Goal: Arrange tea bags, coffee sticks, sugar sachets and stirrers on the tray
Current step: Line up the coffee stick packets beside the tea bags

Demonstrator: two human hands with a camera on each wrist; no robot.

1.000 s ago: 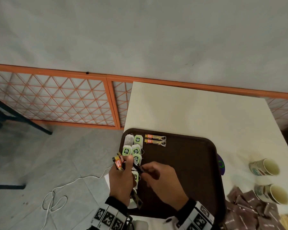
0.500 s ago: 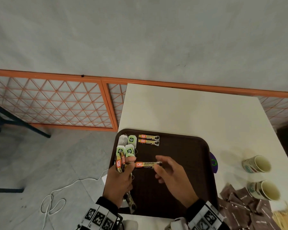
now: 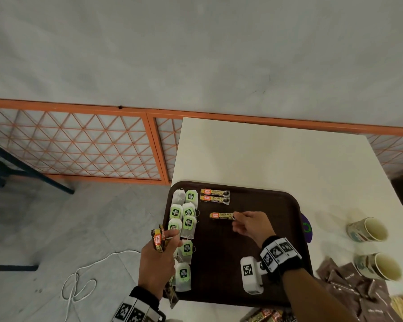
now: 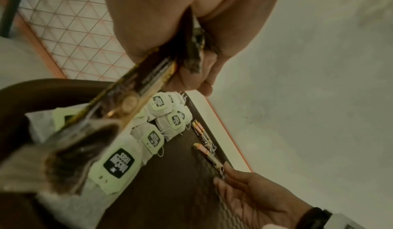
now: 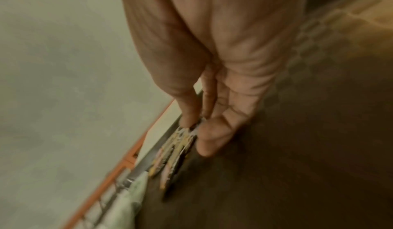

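The tray (image 3: 277, 198) is lying on the table (image 3: 265, 154), tea bags (image 3: 184, 219) lining its left. The left hand (image 3: 157, 261) is clutching spare sticks (image 3: 158, 239); the right hand (image 3: 250, 225) is pinching one stick (image 3: 221, 215) below two placed sticks (image 3: 215, 195). Released crooked, it could be skewing the row.

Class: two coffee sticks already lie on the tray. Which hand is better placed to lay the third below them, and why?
Right. The right hand already pinches a coffee stick just below the two laid sticks; the left hand grips the spare bundle at the tray's left edge.
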